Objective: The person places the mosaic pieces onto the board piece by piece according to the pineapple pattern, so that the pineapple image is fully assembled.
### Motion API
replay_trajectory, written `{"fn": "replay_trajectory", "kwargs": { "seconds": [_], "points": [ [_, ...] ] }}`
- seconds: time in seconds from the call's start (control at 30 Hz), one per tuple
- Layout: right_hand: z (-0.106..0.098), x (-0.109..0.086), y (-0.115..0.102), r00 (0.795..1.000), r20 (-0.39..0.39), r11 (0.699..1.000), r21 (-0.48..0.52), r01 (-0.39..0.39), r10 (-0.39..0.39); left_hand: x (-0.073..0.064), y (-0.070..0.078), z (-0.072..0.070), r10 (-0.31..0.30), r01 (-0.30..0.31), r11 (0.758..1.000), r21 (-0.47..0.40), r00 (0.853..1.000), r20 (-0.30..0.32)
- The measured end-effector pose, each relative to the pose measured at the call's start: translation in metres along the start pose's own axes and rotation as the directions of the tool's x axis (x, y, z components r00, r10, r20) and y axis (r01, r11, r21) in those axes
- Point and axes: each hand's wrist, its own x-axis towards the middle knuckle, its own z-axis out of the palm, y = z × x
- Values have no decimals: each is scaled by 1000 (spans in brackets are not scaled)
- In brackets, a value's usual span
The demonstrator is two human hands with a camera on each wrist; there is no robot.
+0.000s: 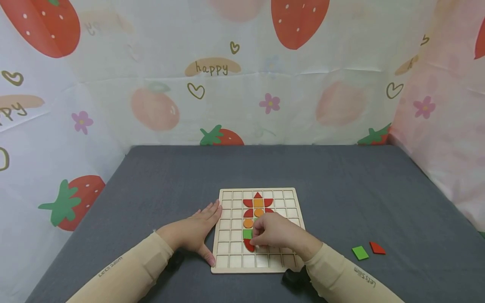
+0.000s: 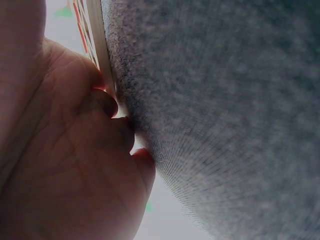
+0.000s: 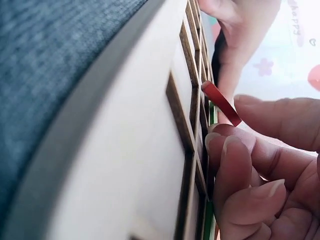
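Observation:
A square wooden grid board [image 1: 230, 248] lies on the grey cloth, with a column of coloured tiles in its cells. My left hand [image 1: 198, 231] lies along the board's left edge, fingers straight and thumb spread toward the near corner. Over the lower middle cells, my right hand [image 1: 278, 233] pinches a red tile [image 3: 222, 103] with a curved edge between thumb and fingers; the tile is tilted up from the grid. Just above it sits a green square [image 1: 247, 234], then an orange circle [image 1: 248, 223]. My right hand hides part of the pattern.
To the right of the board, a loose green square tile [image 1: 360, 253] and a red tile [image 1: 377, 248] lie on the cloth. A dark object [image 1: 295, 278] shows under my right wrist. A printed curtain [image 1: 295, 97] stands behind the table.

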Motion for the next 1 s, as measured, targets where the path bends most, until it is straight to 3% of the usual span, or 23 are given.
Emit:
{"fn": "replay_trajectory", "kwargs": {
  "seconds": [0.2, 0.47, 1.0],
  "points": [
    [-3, -1, 1, 1000, -19, 999, -37, 17, -18, 0, 1, -2, -1, 1, 1000, -4, 1000, 5],
    [-2, 0, -1, 999, 9, 999, -2, 50, -50, -1, 1, -3, -7, 7, 1000, -3, 1000, 5],
    [3, 3, -2, 999, -15, 999, -24, 41, -41, -1, 1, -2, 6, -6, 1000, -8, 1000, 3]
  ]
}}
